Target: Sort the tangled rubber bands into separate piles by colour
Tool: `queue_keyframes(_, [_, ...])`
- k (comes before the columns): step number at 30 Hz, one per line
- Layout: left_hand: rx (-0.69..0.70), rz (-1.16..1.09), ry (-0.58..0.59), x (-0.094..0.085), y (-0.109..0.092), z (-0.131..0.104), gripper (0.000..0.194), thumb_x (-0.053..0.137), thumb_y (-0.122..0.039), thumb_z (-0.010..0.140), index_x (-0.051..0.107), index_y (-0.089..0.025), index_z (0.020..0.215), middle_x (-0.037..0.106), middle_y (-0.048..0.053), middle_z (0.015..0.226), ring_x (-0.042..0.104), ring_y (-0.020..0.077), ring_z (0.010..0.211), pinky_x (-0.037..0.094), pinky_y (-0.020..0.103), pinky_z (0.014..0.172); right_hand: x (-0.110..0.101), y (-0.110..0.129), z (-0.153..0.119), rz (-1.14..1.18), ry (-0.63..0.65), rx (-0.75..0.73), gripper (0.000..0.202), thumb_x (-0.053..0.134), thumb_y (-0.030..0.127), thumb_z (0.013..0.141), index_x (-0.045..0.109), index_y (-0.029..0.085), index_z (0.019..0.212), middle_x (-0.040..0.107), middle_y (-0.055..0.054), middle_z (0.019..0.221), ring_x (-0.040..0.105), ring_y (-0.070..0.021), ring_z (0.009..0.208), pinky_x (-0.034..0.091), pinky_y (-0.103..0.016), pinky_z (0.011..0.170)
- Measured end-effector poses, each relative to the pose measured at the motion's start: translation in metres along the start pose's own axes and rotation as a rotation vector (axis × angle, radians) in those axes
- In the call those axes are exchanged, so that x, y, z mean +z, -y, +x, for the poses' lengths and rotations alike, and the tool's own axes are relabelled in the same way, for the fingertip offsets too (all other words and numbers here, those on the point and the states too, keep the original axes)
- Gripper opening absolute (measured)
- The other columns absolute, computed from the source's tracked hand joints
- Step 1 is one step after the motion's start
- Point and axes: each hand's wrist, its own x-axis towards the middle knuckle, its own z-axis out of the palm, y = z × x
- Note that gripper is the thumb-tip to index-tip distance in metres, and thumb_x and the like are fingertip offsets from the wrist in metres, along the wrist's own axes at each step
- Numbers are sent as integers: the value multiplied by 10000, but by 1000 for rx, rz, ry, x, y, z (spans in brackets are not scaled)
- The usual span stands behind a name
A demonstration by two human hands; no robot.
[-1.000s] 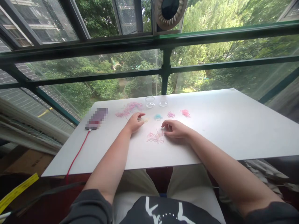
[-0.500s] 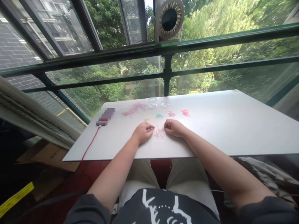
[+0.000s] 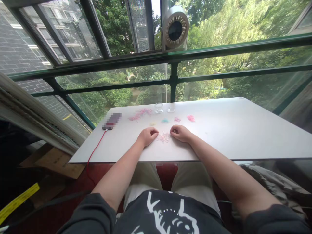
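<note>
A loose pile of pale pink thin bands, apparently small rubber bands (image 3: pixel 163 137), lies on the white table between my two hands. At the pile's left edge rests my left hand (image 3: pixel 147 136), its fingers curled and the thumb near the forefinger. My right hand (image 3: pixel 179 133) is at the right edge, fingers bent in a pinch. Whatever either hand may hold is too small to make out. Just beyond lie little heaps of similar bits: yellow (image 3: pixel 152 124), teal (image 3: pixel 165 121), dark pink (image 3: pixel 177 119) and bright pink (image 3: pixel 191 118).
A larger mixed pink and purple heap (image 3: pixel 140 114) is at the back left. Behind the small heaps stand a clear round container (image 3: pixel 159 108) and a clear shallow dish (image 3: pixel 171 110). A phone (image 3: pixel 112 121) with a red cable (image 3: pixel 96 148) lies at the table's left.
The view has shifted slightly. My left hand's thumb and forefinger have drawn back a little at the pile's left edge. My right hand stays at the other side, fingers still bent.
</note>
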Motion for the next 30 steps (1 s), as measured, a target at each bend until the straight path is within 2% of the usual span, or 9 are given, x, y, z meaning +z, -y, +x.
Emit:
queue_keyframes(8, [-11, -9, -16, 1, 4, 1, 196, 558, -286, 775, 693, -190, 878, 705, 22, 844, 616, 146, 739, 485, 253, 717, 1, 0, 0, 87, -21, -4, 164, 512, 207, 695, 639, 159, 787, 556, 17, 634, 426, -89, 538, 327, -219, 540])
queue_keyframes(15, [17, -11, -52, 4, 6, 5, 231, 541, -151, 715, 695, -174, 885, 680, 35, 872, 588, 141, 752, 486, 259, 743, 3, -3, -1, 105, -40, -41, 197, 526, 211, 724, 643, 161, 874, 548, 15, 684, 431, -85, 541, 364, -222, 558])
queue_keyframes(17, [58, 0, -37, 5, 5, 6, 224, 562, -167, 713, 705, -185, 885, 666, 40, 890, 587, 147, 789, 482, 260, 774, 4, -2, -3, 64, -54, -108, 249, 549, 219, 733, 655, 171, 953, 569, -15, 782, 474, -100, 599, 406, -240, 611])
queue_keyframes(20, [110, 48, -15, 6, 4, 6, 186, 578, -231, 744, 717, -194, 863, 644, 50, 865, 587, 158, 801, 477, 266, 780, 7, 2, -3, -36, -61, -262, 321, 600, 247, 738, 667, 203, 1048, 570, -69, 937, 540, -163, 811, 439, -308, 794])
queue_keyframes(23, [102, 90, -5, 6, 2, 6, 156, 572, -240, 763, 707, -186, 819, 632, 51, 822, 582, 160, 768, 474, 268, 747, 12, 8, -3, -121, -44, -330, 268, 596, 237, 750, 698, 223, 998, 571, -84, 952, 534, -202, 898, 420, -358, 883])
queue_keyframes(30, [94, 130, -7, 5, 1, 4, 154, 510, -254, 826, 644, -180, 814, 646, 62, 865, 581, 182, 824, 453, 296, 770, 13, 8, -3, -39, -93, -249, 246, 549, 128, 734, 689, 190, 927, 596, -74, 935, 562, -187, 875, 449, -334, 854])
